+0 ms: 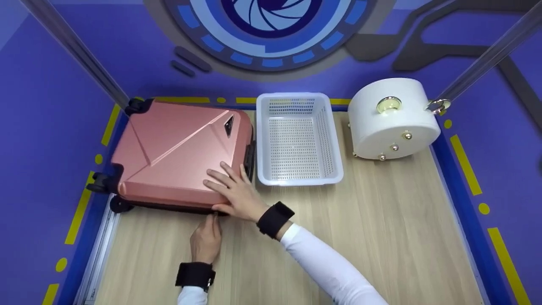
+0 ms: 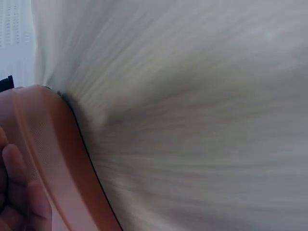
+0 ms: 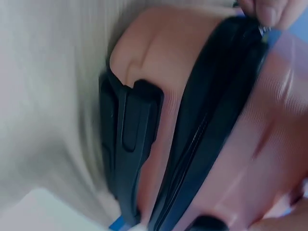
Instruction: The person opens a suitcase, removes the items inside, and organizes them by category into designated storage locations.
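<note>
A rose-pink hard-shell suitcase (image 1: 182, 148) lies flat at the left of the wooden table, its black wheels pointing left. My left hand (image 1: 206, 241) is at its front side near the right corner, fingers curled, pinching a small dark zipper pull (image 1: 215, 213). My right hand (image 1: 239, 195) rests spread on the lid at that corner, thumb down near the zipper pull. In the right wrist view, the black zipper band (image 3: 207, 120) runs beside the black handle (image 3: 137, 130), with fingertips (image 3: 267, 13) at its upper end. The left wrist view shows curled fingers (image 2: 19, 187) against the shell.
A white perforated plastic basket (image 1: 297, 183) stands just right of the suitcase. Farther right sits a white rounded case (image 1: 389, 123) with gold studs and a metal fitting. Blue patterned walls (image 1: 38, 140) enclose the back and sides.
</note>
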`<move>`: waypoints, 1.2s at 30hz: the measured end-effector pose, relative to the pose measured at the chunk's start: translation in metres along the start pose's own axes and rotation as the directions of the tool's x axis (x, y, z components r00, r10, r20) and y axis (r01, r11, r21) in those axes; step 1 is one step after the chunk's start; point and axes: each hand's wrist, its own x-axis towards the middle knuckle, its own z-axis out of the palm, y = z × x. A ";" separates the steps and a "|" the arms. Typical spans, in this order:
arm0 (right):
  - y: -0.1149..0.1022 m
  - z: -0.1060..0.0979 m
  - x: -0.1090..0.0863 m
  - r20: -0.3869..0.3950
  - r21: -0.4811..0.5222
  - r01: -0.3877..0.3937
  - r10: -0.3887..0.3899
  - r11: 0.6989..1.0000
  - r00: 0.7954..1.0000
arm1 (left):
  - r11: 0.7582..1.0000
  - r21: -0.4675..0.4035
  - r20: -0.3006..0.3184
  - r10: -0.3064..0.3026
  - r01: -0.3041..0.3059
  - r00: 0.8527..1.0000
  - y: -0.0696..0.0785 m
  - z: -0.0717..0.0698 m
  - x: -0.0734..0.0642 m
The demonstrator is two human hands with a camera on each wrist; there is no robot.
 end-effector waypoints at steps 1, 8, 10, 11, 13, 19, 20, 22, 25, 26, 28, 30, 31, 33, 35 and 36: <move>0.005 -0.001 0.000 0.000 0.033 0.013 -0.013 0.999 1.000 | 1.000 0.008 0.009 0.007 -0.007 1.000 0.001 0.001 0.001; 0.027 -0.010 0.002 0.014 0.192 0.040 -0.044 0.981 0.999 | 0.999 0.045 0.073 -0.003 0.000 0.997 0.000 -0.005 0.008; 0.030 -0.011 0.003 0.015 0.213 0.045 -0.049 0.976 0.999 | 0.998 0.057 0.069 -0.020 0.016 0.997 -0.004 -0.009 0.009; 0.031 -0.011 0.003 0.013 0.220 0.048 -0.052 0.974 0.999 | 0.998 0.064 0.063 -0.031 0.027 0.998 -0.007 -0.011 0.009; 0.032 -0.012 0.003 0.009 0.229 0.052 -0.055 0.972 0.998 | 0.996 0.075 0.045 -0.051 0.048 0.998 -0.015 -0.016 0.010; 0.039 -0.013 0.001 0.007 0.259 0.060 -0.064 0.964 0.998 | 0.976 0.134 -0.002 -0.174 0.172 0.985 -0.048 -0.041 0.013; 0.040 -0.013 0.001 0.010 0.266 0.060 -0.065 0.962 0.998 | 0.966 0.148 -0.009 -0.215 0.214 0.977 -0.054 -0.047 0.014; 0.042 -0.013 0.001 0.019 0.279 0.053 -0.061 0.959 0.998 | 0.940 0.170 -0.015 -0.297 0.295 0.955 -0.063 -0.057 0.016; 0.044 -0.014 0.001 0.027 0.298 0.052 -0.063 0.953 0.998 | 0.911 0.180 -0.004 -0.376 0.370 0.927 -0.070 -0.069 0.018; 0.044 -0.014 0.001 0.027 0.302 0.055 -0.066 0.952 0.997 | 0.909 0.175 0.005 -0.385 0.378 0.923 -0.070 -0.071 0.018; 0.045 -0.015 -0.001 0.020 0.305 0.064 -0.073 0.950 0.997 | 0.912 0.163 0.017 -0.384 0.376 0.923 -0.069 -0.071 0.017; 0.046 -0.015 -0.002 0.006 0.295 0.072 -0.077 0.953 0.997 | 0.920 0.152 0.002 -0.367 0.362 0.930 -0.065 -0.069 0.014; 0.048 -0.016 -0.003 0.000 0.287 0.069 -0.073 0.956 0.997 | 0.925 0.144 -0.010 -0.354 0.351 0.935 -0.063 -0.066 0.012; 0.051 -0.017 -0.005 -0.007 0.256 0.053 -0.053 0.965 0.999 | 0.937 0.133 -0.055 -0.318 0.323 0.946 -0.056 -0.058 0.008; 0.056 -0.017 -0.006 -0.006 0.213 0.015 -0.015 0.977 1.000 | 0.952 0.118 -0.110 -0.272 0.284 0.956 -0.048 -0.049 0.004; 0.059 -0.017 -0.007 -0.003 0.188 -0.012 0.012 0.982 1.000 | 0.959 0.110 -0.135 -0.247 0.263 0.959 -0.044 -0.043 0.003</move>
